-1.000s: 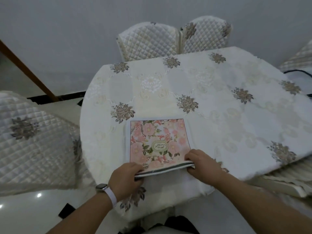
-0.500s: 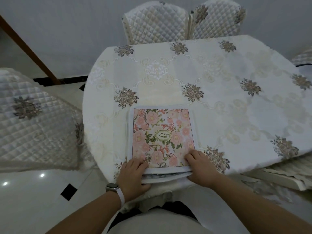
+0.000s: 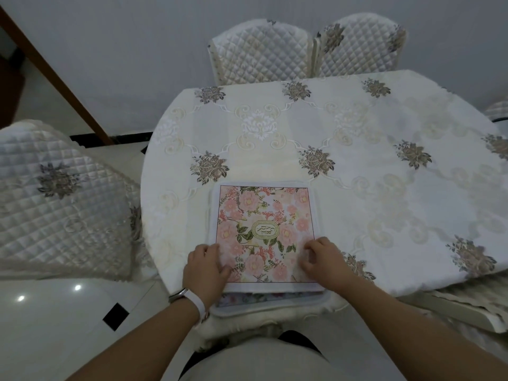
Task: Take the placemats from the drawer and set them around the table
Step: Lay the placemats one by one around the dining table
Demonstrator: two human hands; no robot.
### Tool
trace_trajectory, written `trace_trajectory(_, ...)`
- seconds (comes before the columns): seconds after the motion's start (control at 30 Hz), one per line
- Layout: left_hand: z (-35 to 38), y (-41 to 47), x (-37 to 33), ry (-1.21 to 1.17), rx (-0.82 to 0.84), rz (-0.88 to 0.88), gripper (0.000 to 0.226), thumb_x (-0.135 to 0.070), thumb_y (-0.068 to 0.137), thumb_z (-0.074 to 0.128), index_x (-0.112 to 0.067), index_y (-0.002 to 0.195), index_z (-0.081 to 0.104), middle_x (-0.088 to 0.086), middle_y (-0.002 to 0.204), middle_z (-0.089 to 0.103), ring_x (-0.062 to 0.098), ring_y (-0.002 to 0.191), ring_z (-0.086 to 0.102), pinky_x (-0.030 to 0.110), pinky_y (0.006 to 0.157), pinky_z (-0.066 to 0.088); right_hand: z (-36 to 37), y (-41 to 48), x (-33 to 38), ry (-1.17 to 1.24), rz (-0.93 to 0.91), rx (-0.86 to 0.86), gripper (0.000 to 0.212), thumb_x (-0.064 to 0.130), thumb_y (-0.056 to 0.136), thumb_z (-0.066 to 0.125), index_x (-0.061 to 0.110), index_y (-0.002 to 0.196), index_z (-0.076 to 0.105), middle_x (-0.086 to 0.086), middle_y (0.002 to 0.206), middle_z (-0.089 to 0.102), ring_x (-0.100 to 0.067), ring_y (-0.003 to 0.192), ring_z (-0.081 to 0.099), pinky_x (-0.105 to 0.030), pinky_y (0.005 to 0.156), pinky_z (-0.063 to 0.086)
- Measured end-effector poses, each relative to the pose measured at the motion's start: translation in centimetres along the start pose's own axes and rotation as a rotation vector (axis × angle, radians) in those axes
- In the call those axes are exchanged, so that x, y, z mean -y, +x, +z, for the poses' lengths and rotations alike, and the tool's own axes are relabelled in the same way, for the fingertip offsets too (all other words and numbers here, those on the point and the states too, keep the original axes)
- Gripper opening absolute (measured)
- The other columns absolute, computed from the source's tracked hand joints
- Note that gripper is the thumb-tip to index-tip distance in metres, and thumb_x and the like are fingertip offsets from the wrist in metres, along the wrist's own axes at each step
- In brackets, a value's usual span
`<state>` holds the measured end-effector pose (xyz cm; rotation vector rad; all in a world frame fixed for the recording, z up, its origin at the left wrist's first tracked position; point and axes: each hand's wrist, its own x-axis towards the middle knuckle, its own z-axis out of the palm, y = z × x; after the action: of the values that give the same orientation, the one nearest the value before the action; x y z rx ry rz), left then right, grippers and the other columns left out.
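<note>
Placemats (image 3: 264, 215) look light and floppy (a loose stack), so we would take the near corners: left hand (image 3: 204, 266) lies flat-fingered, right hand (image 3: 323, 259) curls fingers there, grip unclear.

Dim, soft indoor light; glare spots on floor (image 3: 49, 292) at left, wide-angle bending at edges, slightly soft.

Left hand (image 3: 206, 268), right hand (image 3: 321, 259) moved off near edge onto top placemat (image 3: 264, 213).
</note>
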<state>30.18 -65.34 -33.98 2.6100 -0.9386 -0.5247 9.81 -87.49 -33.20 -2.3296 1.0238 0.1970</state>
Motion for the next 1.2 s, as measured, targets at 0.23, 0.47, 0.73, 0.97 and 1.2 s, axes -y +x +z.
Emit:
trace_trajectory(0.23, -0.2, 1.7, -1.0, -0.243, 0.055, -0.245, 0.054, -0.027, 0.081, 0.062, -0.013, 0.13, 0.044, 0.012, 0.117, 0.047, 0.032, 0.109, 0.047, 0.039, 0.088, 0.043, -0.7, 1.1, -0.6, 0.222, 0.269, -0.006, 0.067, 0.029, 0.085, 0.069, 0.011, 0.142, 0.04, -0.011, 0.136, 0.042, -0.027, 0.123, 0.048, -0.042, 0.104, 0.043)
trace_trajectory(0.47, -0.7, 3.5, -2.9, -0.479, 0.039, -0.33, 0.035, -0.019, 0.086, 0.062, -0.017, 0.118, 0.049, 0.002, 0.102, 0.061, 0.021, 0.083, 0.064, 0.038, 0.075, 0.057, -1.8, 1.5, -0.4, 0.487, 0.366, -0.023, 0.066, 0.009, 0.089, 0.066, 0.008, 0.147, 0.033, 0.009, 0.103, 0.05, -0.002, 0.072, 0.054, -0.016, 0.053, 0.045)
trace_trajectory(0.73, -0.8, 3.8, -3.9, -0.48, 0.166, -0.193, 0.024, -0.011, 0.089, 0.053, -0.013, 0.113, 0.046, 0.0, 0.081, 0.055, 0.014, 0.061, 0.052, 0.024, 0.049, 0.043, -2.3, 0.9, -1.3, 0.6, 0.476, -0.124, 0.043, 0.016, 0.086, 0.068, 0.014, 0.126, 0.052, -0.001, 0.098, 0.066, -0.02, 0.082, 0.068, -0.041, 0.075, 0.059)
trace_trajectory(0.97, -1.7, 3.9, -5.2, -0.612, 0.184, -0.052, 0.015, -0.006, 0.087, 0.055, -0.019, 0.09, 0.05, 0.009, 0.078, 0.054, 0.019, 0.059, 0.048, 0.033, 0.052, 0.046, -2.4, -2.1, 0.8, 0.581, 0.527, -0.228, 0.009, 0.022, 0.089, 0.062, 0.021, 0.096, 0.056, -0.001, 0.089, 0.066, -0.02, 0.078, 0.065, -0.04, 0.071, 0.058)
trace_trajectory(1.2, -1.2, 3.0, -5.4, -0.683, 0.267, 0.072, 0.018, 0.001, 0.085, 0.055, -0.016, 0.081, 0.049, 0.007, 0.069, 0.046, 0.017, 0.054, 0.042, 0.022, 0.043, 0.039, -1.7, -8.7, 2.9, 0.737, 0.611, -0.431, 0.013, 0.012, 0.092, 0.057, 0.02, 0.102, 0.057, -0.001, 0.097, 0.066, -0.017, 0.085, 0.065, -0.03, 0.064, 0.053)
